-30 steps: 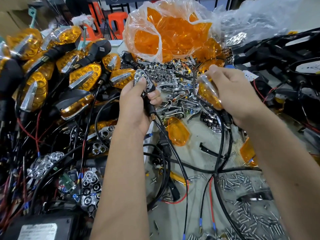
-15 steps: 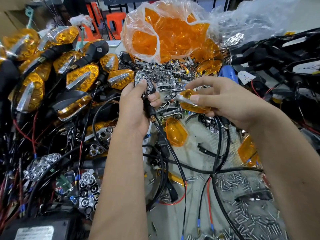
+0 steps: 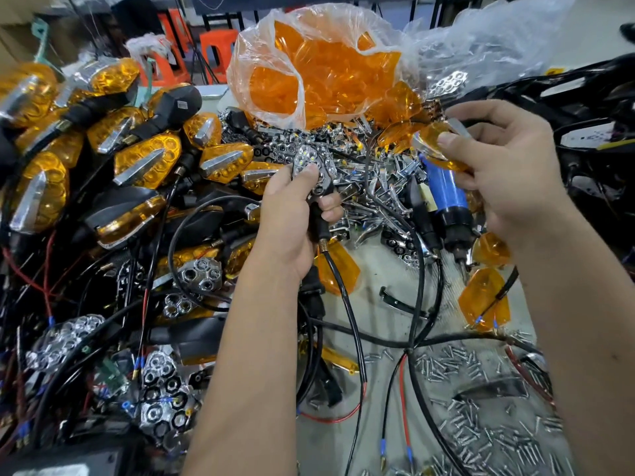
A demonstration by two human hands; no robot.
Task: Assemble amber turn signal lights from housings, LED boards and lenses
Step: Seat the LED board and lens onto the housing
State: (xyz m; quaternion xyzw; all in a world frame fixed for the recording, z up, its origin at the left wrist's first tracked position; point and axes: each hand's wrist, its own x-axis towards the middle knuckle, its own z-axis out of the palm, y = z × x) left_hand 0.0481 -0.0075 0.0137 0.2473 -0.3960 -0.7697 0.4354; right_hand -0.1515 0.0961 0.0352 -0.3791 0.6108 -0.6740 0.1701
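Note:
My left hand (image 3: 292, 214) grips a black turn signal housing (image 3: 314, 166) by its stalk, with the chrome reflector and LEDs facing up and its black cable hanging down. To the right of it and a little higher, my right hand (image 3: 505, 166) pinches an amber lens (image 3: 429, 140) with a chrome strip between thumb and fingers. The lens and the housing are apart. Loose amber lenses (image 3: 338, 269) lie on the table below the hands.
A plastic bag of amber lenses (image 3: 309, 77) stands at the back. Finished amber lights (image 3: 147, 159) pile up at the left. A blue electric screwdriver (image 3: 446, 197) lies under my right hand. Chrome parts (image 3: 378, 197), loose screws (image 3: 474, 431) and black wires (image 3: 412, 338) cover the table.
My right hand has carried the amber lens up and to the right, away from the housing, and turned it. The left hand holds the housing in about the same place.

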